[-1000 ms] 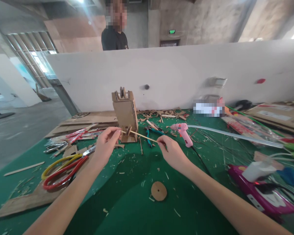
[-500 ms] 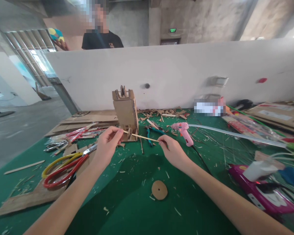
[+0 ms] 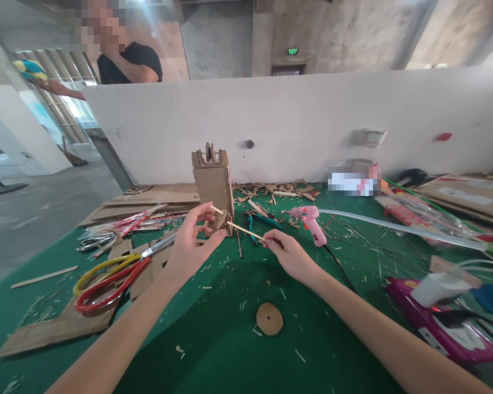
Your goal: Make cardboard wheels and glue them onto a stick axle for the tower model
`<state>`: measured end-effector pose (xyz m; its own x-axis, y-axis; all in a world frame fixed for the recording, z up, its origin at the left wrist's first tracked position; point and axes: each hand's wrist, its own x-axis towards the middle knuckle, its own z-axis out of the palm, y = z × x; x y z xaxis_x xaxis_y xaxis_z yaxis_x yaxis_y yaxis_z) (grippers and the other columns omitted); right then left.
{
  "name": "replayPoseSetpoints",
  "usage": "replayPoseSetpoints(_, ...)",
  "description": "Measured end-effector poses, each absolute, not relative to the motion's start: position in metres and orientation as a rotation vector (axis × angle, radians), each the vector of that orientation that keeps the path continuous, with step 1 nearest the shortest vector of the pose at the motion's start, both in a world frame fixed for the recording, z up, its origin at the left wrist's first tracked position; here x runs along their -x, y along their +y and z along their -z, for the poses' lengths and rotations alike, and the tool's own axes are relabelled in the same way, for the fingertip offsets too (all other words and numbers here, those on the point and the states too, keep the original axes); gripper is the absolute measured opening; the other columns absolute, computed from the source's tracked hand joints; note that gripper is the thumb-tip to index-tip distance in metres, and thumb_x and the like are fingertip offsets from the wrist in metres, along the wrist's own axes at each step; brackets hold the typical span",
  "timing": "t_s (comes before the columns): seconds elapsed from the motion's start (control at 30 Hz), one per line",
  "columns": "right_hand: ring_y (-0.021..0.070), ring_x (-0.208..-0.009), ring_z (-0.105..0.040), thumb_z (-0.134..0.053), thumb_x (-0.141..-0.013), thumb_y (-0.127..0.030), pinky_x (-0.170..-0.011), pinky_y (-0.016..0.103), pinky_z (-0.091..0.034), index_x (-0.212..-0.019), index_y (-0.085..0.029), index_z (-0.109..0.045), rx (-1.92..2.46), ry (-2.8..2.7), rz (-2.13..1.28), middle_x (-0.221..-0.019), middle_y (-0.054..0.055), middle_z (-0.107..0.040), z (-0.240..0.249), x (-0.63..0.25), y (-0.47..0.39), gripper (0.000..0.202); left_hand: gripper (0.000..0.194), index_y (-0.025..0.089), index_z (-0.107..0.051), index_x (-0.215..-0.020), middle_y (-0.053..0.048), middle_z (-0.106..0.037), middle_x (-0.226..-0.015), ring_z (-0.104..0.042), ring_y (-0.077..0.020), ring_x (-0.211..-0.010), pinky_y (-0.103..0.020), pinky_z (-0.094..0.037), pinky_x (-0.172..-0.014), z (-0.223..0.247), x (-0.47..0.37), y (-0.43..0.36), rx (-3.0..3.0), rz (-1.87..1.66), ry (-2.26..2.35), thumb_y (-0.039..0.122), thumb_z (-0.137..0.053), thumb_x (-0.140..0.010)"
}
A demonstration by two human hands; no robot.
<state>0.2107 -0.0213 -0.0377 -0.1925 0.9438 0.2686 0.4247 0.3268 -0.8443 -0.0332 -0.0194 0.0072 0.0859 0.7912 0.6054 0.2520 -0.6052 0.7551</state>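
Note:
A thin wooden stick (image 3: 246, 230) runs through a small cardboard piece (image 3: 221, 220) in front of the upright cardboard box structure (image 3: 211, 189). The fingers of my right hand (image 3: 285, 253) pinch the stick's right end. My left hand (image 3: 195, 236) is beside the small cardboard piece at the stick's left end, thumb and fingers apart. Cardboard wheels stand at the top of the structure. A round cardboard disc (image 3: 269, 319) with a centre hole lies on the green table (image 3: 213, 350) nearer to me.
Large scissors (image 3: 110, 282) and cardboard pieces lie left. Pliers (image 3: 267, 221), scraps and a pink glue gun (image 3: 312, 221) lie beyond my right hand. A magenta power strip (image 3: 443, 323) is right. A person (image 3: 129, 61) stands behind the white partition (image 3: 304, 120).
My left hand has let go of the stick's left end and opened its fingers. The small cardboard piece is tilted differently. Behind the partition, the person has moved left, one hand near the face.

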Motion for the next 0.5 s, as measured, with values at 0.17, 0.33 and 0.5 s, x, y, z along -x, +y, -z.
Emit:
replayPoseSetpoints(0.17,0.0164,-0.073,-0.054,-0.041,-0.092,-0.03,-0.066,0.029,-0.041,-0.092,-0.02,-0.059,1.239,-1.802,-0.793,-0.084,0.002,-0.064,0.0378,-0.2102,-0.0226,0.021,0.049,0.025,-0.052,-0.123,-0.007,-0.059,-0.113,-0.06,-0.0204,-0.098,-0.029,-0.054,-0.069,-0.008,0.0306,-0.0211,-1.805,-1.44,1.095,0.036,-0.068,-0.079)
replayPoseSetpoints(0.33,0.0154,-0.068,-0.051,-0.042,-0.091,-0.031,-0.062,0.028,-0.04,-0.091,-0.02,-0.06,1.247,-1.783,-0.732,-0.081,0.002,-0.062,0.0381,-0.2107,-0.0228,0.021,0.052,0.022,-0.05,-0.123,-0.008,-0.06,-0.109,-0.061,-0.0212,-0.098,-0.031,-0.055,-0.071,-0.0091,0.0297,-0.0198,-1.76,-1.44,1.096,0.037,-0.069,-0.077)
replayPoseSetpoints(0.5,0.0139,-0.057,-0.045,-0.042,-0.09,-0.033,-0.051,0.026,-0.035,-0.091,-0.02,-0.059,1.306,-1.68,-0.713,-0.073,0.0,-0.057,0.0345,-0.2114,-0.0233,0.022,0.064,0.021,-0.044,-0.131,-0.01,-0.061,-0.114,-0.06,-0.0229,-0.105,-0.033,-0.054,-0.077,-0.003,0.0327,-0.0141,-1.691,-1.404,1.087,0.04,-0.07,-0.076)
